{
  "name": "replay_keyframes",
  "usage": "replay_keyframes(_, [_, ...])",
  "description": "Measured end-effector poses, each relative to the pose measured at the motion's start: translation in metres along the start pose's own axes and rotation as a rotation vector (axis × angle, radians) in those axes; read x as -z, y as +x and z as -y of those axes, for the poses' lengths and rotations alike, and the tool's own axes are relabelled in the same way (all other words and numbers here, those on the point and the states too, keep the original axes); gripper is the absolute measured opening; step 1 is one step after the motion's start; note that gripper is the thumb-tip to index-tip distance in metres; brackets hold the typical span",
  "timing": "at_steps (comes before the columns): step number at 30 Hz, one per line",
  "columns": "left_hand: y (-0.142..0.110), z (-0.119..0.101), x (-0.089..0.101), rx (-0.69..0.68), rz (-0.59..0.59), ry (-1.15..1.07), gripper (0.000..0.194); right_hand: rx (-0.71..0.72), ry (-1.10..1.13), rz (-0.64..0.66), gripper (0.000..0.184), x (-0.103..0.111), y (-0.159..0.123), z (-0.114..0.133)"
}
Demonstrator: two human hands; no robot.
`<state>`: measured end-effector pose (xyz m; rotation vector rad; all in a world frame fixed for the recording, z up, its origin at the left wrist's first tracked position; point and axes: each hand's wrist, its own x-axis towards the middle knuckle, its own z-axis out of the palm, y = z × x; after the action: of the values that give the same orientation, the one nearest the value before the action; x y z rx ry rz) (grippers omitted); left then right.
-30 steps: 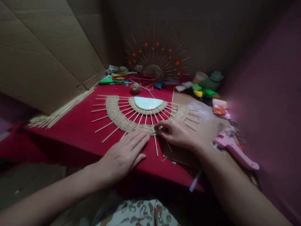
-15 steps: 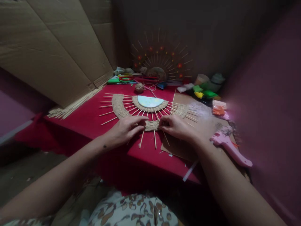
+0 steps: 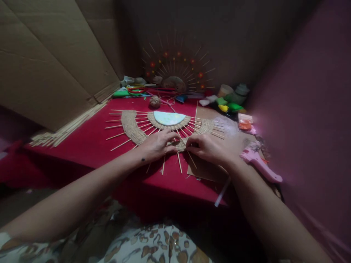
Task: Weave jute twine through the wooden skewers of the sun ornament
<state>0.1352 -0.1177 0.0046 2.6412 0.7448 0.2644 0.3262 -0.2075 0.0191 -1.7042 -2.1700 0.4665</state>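
A half-round wall hanging of thin sticks and woven twine [image 3: 133, 128] lies on the red cloth, its sticks fanning out from a pale blue half disc [image 3: 169, 118]. My left hand [image 3: 161, 142] grips the woven band at its near middle, thumb below and fingers above. Just right of it, my right hand [image 3: 201, 146] pinches the same band beside a stick, fingers curled together. The twine under the fingertips is partly hidden.
A twine ball [image 3: 155, 101] sits behind the piece. At right lie a pink glue gun [image 3: 260, 162], a cardboard sheet [image 3: 204, 170] and colourful clay packets [image 3: 234, 106]. Loose sticks [image 3: 52, 138] line the left, below tall cardboard [image 3: 49, 69]. A finished stick fan [image 3: 175, 69] stands behind.
My left hand has slid right along the woven band, closer to my right hand. My right hand stays at nearly the same spot. The whole view has shifted slightly.
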Motion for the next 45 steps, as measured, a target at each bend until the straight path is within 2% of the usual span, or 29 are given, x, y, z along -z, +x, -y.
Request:
replay_keyframes(6, [0.001,0.008,-0.004,0.001,0.035,0.084,0.036,-0.025,-0.078,0.01,0.013,0.015,-0.027,0.0])
replay_keyframes(11, [0.0,0.01,-0.005,0.023,0.032,0.117,0.04,-0.051,-0.042,0.103,0.013,0.014,-0.038,-0.004])
replay_keyframes(14, [-0.001,0.007,-0.006,0.04,0.034,0.115,0.038,-0.06,-0.058,0.114,0.014,0.012,-0.041,-0.004])
replay_keyframes(25, [-0.002,0.008,-0.009,0.024,-0.017,0.091,0.035,-0.079,-0.233,-0.038,0.019,-0.003,-0.073,0.023])
replay_keyframes(31, [-0.003,0.005,-0.008,0.037,-0.018,0.113,0.033,0.011,-0.311,-0.193,0.022,-0.023,-0.086,0.02])
replay_keyframes(35, [-0.003,0.006,-0.01,0.02,-0.033,0.13,0.032,0.056,-0.457,-0.256,0.025,-0.031,-0.09,0.018])
replay_keyframes(40, [-0.005,0.006,-0.01,0.026,-0.025,0.122,0.033,-0.002,-0.639,-0.268,0.023,-0.029,-0.085,0.02])
replay_keyframes(45, [-0.004,0.006,-0.009,0.03,-0.026,0.12,0.033,-0.036,-0.575,-0.225,0.027,-0.028,-0.082,0.019])
